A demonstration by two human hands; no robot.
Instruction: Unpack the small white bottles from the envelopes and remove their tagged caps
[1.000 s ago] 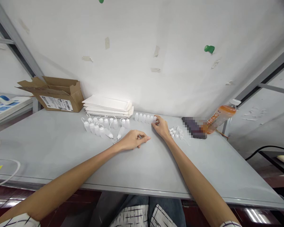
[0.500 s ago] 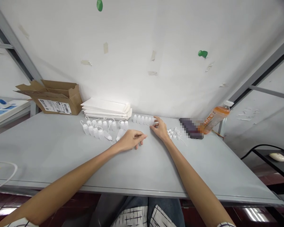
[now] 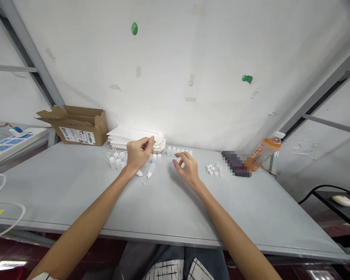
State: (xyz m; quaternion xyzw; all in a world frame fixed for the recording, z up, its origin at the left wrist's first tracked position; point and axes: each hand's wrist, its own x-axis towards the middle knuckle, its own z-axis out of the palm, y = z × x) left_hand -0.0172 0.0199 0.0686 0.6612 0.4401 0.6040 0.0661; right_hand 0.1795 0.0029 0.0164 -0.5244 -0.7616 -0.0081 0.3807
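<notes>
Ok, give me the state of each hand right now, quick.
Left hand: fingers curled closed; can't tell if anything is in its grip.
Right hand: partly open, thumb and finger apart, near the row of small bottles.

Bottles (image 3: 159, 159) on table (image 3: 169, 212), between box (image 3: 100, 130) and caps (image 3: 211, 170).

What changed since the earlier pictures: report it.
The bare left hand has moved left and farther from the person, now showing in front of the stack of flat white sheets. The bare right hand has drawn back and left from the right end of the row of small whitish plastic bottles; whether it let anything go is unclear. Unchanged: that row, the open brown cardboard box, the small white plastic caps.
</notes>
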